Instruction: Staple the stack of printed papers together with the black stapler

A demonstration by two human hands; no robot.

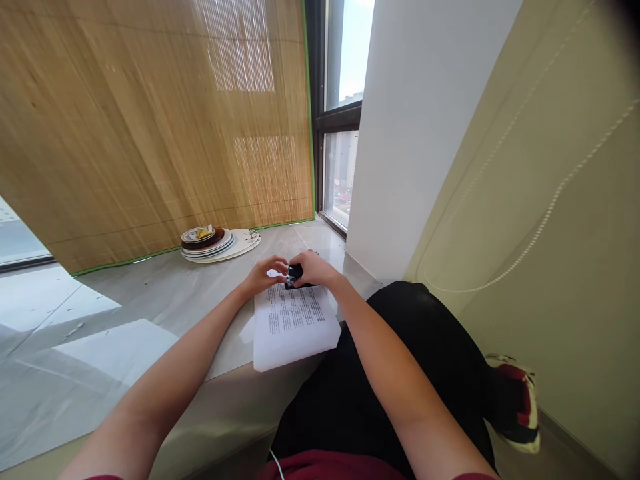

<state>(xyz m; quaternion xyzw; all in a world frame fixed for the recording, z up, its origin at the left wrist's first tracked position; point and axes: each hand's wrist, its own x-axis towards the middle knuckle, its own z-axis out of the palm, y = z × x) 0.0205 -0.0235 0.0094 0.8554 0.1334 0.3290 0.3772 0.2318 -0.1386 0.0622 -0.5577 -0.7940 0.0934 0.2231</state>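
From where I stand, the right hand [314,268] is closed round the stapler [296,271], which lies crosswise at the paper's far end, its nose pointing left. The left hand [265,275] is the one nearer that nose, just beside it, fingers loosely curled; I can't tell whether it pinches anything. The paper [300,340] runs lengthwise towards the person, overhanging the sill [150,300].

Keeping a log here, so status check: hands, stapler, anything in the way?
Right hand grips stapler; left hand at its left end. Stapler over far part of paper. Plates stacked off left, out of the way.
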